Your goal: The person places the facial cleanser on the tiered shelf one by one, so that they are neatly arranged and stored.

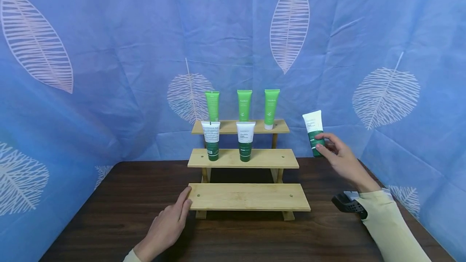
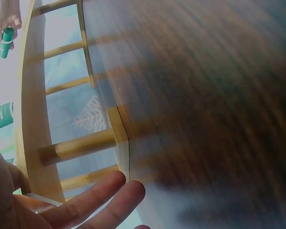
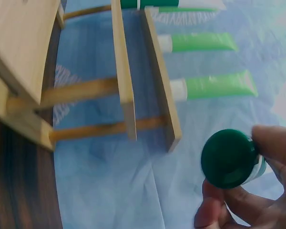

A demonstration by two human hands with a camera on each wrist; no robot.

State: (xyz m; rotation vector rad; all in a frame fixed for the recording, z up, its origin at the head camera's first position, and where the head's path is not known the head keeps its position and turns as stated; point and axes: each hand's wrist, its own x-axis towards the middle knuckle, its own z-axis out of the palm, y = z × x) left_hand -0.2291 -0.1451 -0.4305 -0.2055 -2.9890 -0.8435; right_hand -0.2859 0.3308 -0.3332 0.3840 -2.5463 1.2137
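My right hand (image 1: pixel 342 159) holds a white and dark green squeeze tube (image 1: pixel 313 122) in the air, right of the stepped wooden stand (image 1: pixel 247 196). Its thumb and fingers grip the green lower part. In the right wrist view the tube's round green cap (image 3: pixel 228 160) faces the camera. My left hand (image 1: pixel 165 223) touches the left end of the lowest shelf, and its fingers (image 2: pixel 93 193) stretch out fairly straight beside the stand in the left wrist view. Two matching white and green tubes, one left (image 1: pixel 212 136) and one centre (image 1: pixel 245 136), stand on the middle shelf.
Three light green tubes, at left (image 1: pixel 212 104), centre (image 1: pixel 244 104) and right (image 1: pixel 271 106), stand on the top shelf. The stand rests on a dark wooden table (image 1: pixel 145 185). A blue cloth (image 1: pixel 138 72) with white leaf prints hangs behind and at both sides.
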